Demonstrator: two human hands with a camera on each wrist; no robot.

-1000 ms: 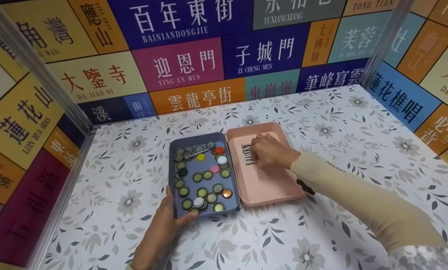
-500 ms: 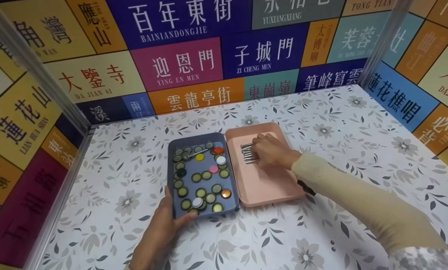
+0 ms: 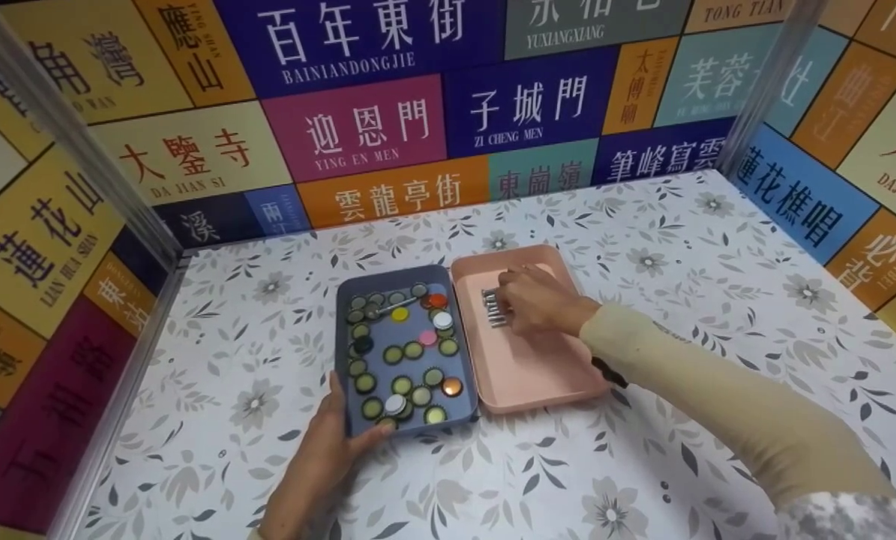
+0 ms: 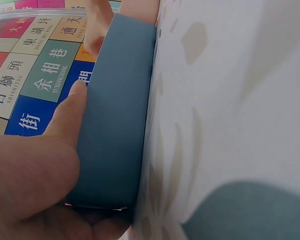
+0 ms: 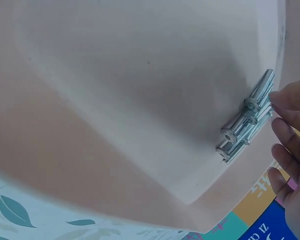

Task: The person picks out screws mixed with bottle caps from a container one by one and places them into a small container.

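In the head view my left hand grips the near left corner of a blue-grey tray, its thumb over the near rim. The left wrist view shows the same tray's outer wall against that hand. Several bottle caps lie scattered in it, and a thin silver rod rests across some. My right hand reaches into the pink tray. Its thumb and forefinger pinch at the end of a row of silver bolts along the tray's side; the fingers partly hide the row in the head view.
The two trays stand side by side on a floral tablecloth. Behind them rises a wall panel with coloured place-name signs, and more panels close in the left and right sides.
My right hand has shifted slightly left over the bolts and covers more of them. The left hand and both trays hold their places.
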